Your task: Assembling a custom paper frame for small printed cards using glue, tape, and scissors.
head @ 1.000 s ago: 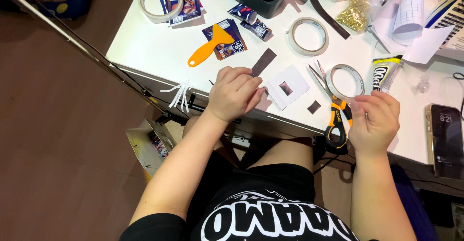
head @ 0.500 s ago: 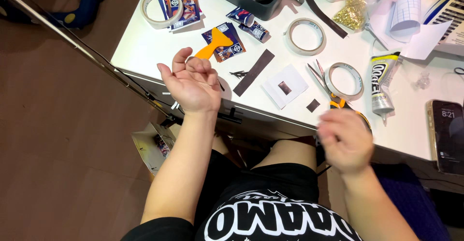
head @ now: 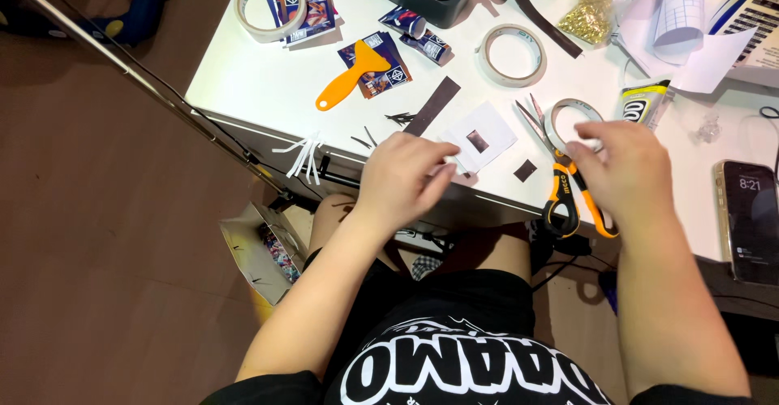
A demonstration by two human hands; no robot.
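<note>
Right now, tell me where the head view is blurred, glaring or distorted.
Head view: left hand and right hand are motion-blurred; the white table is bright, nearly washed out; the phone screen glows; the floor is dim; the wide lens bends the table's edges.

Bench (head: 268,88): smooth white laminate, matt. Scissors (head: 560,178): bright metal blades, glossy orange-and-black plastic handles. Scraper (head: 349,76): smooth orange plastic. Tape rolls (head: 511,54): pale, slightly glossy. White card (head: 479,137): matt paper with a dark cut-out. Dark strip (head: 432,106): matt brown. Phone (head: 751,218): glossy glass screen. Floor (head: 97,251): matt brown.
</note>
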